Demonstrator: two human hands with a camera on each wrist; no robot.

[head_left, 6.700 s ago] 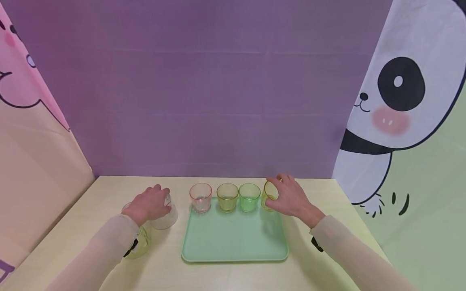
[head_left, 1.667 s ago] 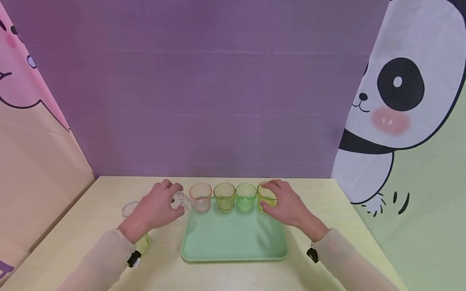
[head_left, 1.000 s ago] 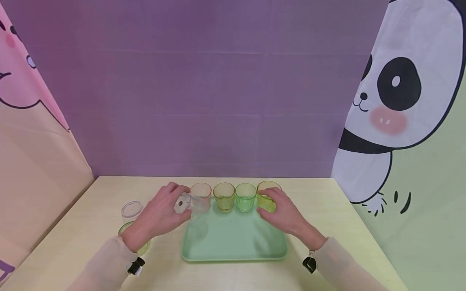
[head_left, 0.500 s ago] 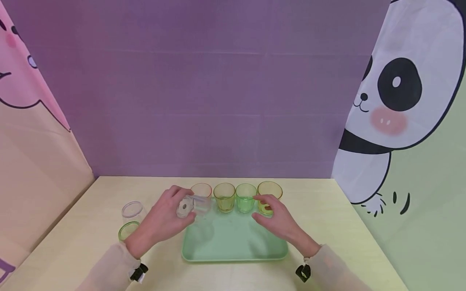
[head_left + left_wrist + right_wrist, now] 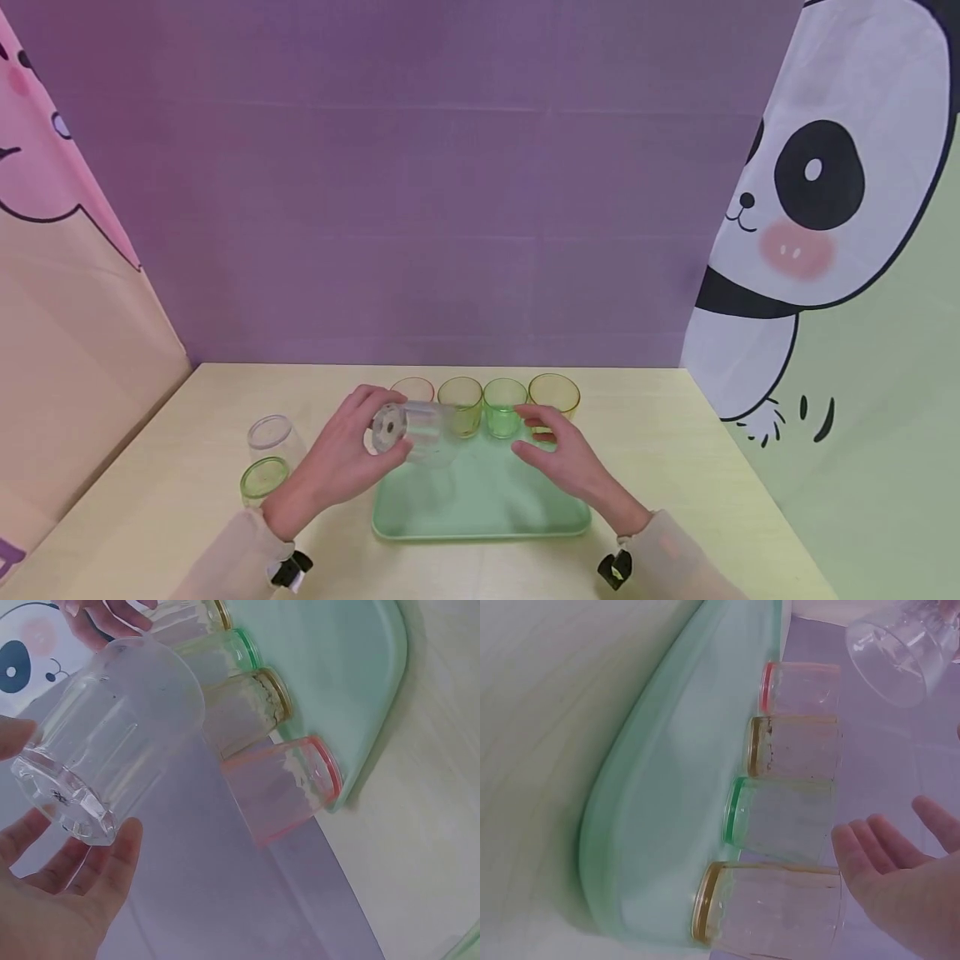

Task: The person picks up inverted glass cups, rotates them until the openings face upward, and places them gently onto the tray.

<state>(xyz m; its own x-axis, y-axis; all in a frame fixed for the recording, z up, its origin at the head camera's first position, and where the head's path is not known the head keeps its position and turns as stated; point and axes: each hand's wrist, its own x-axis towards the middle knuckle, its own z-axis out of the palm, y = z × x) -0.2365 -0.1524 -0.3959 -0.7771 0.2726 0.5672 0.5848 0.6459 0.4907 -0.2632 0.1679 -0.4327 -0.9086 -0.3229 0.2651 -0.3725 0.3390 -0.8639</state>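
My left hand grips a clear glass near its base, between thumb and fingers. The glass lies sideways in the air above the tray's left part, its mouth turned right. In the left wrist view the thumb and fingertips sit at its base. My right hand is held with parted, relaxed fingers and nothing in them, in front of the green glass and the yellow glass. A row along the tray's back edge also has an amber glass and a pink-rimmed glass, partly hidden in the head view.
The pale green tray lies mid-table. On the left, an upside-down clear glass stands behind a green glass, partly covered by my left forearm. A purple backdrop rises behind the table.
My left hand has lifted the clear glass from the table's left, tipped it sideways and carried it right over the tray. My right hand has let go of the yellow glass and drawn back leftward.
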